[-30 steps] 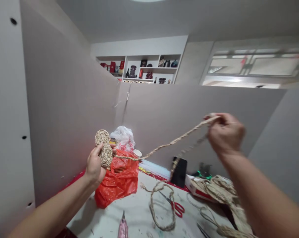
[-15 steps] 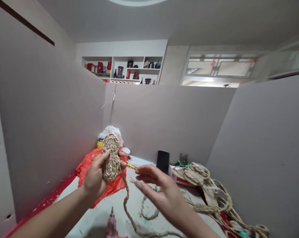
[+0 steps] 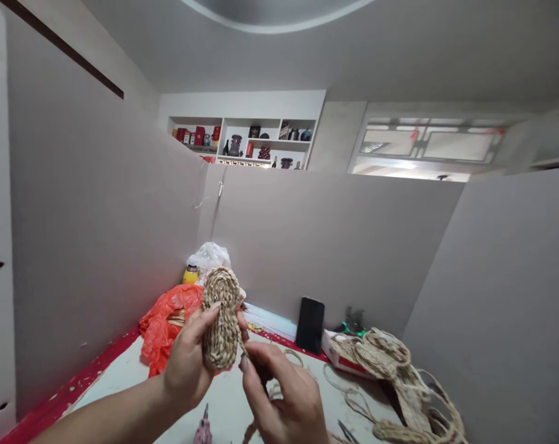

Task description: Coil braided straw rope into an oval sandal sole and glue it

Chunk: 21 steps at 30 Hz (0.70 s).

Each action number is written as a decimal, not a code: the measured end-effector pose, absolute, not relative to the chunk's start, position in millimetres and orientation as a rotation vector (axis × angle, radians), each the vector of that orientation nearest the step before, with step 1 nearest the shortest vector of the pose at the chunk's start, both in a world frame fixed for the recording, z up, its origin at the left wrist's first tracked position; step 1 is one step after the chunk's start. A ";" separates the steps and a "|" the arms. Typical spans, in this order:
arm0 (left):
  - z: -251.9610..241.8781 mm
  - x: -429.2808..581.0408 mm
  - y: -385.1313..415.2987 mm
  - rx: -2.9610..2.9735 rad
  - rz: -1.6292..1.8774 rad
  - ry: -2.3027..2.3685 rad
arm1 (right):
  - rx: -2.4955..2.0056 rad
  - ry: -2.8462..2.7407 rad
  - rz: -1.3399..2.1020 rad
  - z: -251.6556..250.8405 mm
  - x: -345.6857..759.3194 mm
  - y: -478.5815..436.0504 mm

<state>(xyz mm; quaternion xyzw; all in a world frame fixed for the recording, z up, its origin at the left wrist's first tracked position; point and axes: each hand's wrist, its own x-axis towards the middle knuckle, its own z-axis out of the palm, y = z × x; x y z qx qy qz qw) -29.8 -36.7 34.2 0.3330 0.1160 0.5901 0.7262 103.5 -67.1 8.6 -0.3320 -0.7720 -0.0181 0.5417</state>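
My left hand (image 3: 194, 357) is closed around an oblong coil of braided straw cord (image 3: 221, 324), shaped like a small shoe sole, its thumb across the front face. From the coil's right side the loose end of the braided cord (image 3: 241, 340) runs down into my right hand (image 3: 286, 385), pinched between thumb and fingers close to the coil's edge. Below, part of the cord hangs behind my right hand. A pink glue gun (image 3: 203, 428) with a metal tip stands near the front of the table, beneath my hands.
A red plastic bag (image 3: 161, 320) lies at the left, with a yellow jar (image 3: 190, 275) and a white bag (image 3: 210, 256) behind. A black phone (image 3: 310, 325) leans near the back panel. Green-handled pliers (image 3: 353, 322) and a heap of braided cord (image 3: 388, 354) occupy the right.
My right hand has moved from open beside the coil to pinching the loose cord near the coil's edge. The view has shifted slightly, and the coil sits a little lower and further right.
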 end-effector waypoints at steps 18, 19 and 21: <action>12.0 -2.2 -1.7 0.523 1.415 0.434 | -0.873 -1.470 0.432 -25.7 95.9 -40.8; 11.6 -2.2 -1.7 0.524 1.413 0.428 | -0.885 -1.416 0.508 -27.0 93.1 -40.0; 11.7 -3.1 -3.4 0.549 1.370 0.412 | -0.893 -1.295 0.673 -28.0 89.6 -38.7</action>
